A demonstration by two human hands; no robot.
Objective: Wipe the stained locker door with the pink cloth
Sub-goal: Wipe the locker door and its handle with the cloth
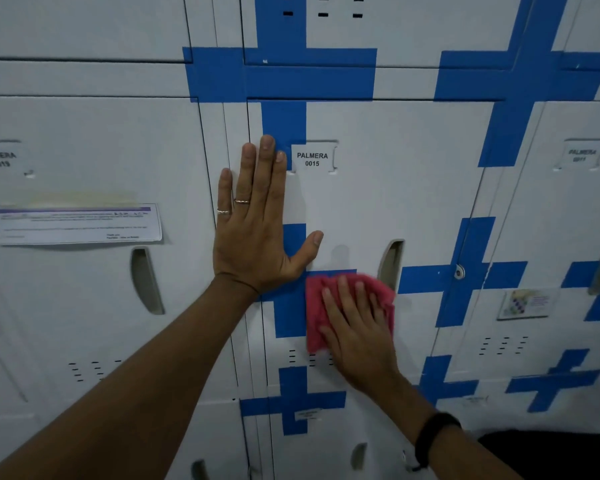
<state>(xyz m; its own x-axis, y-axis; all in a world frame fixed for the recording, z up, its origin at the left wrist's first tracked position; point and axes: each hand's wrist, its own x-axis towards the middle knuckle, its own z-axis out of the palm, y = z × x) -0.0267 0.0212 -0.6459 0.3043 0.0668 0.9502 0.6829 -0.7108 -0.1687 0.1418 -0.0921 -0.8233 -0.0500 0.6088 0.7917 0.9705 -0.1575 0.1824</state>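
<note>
The white locker door (388,188), labelled PALMERA 0015, fills the middle of the view, with blue tape crosses on it. My left hand (257,230) lies flat against its left edge, fingers spread and pointing up, holding nothing. My right hand (357,327) presses the folded pink cloth (317,306) against the lower part of the door, just left of the recessed handle (390,261) and above the vent slots. The cloth shows around my fingers on the left, top and right.
Neighbouring lockers stand on both sides: the left one carries a paper notice (77,223) and a handle slot (146,282), the right one a small sticker (527,303). A lock (459,271) sits on the right seam. More locker doors run above and below.
</note>
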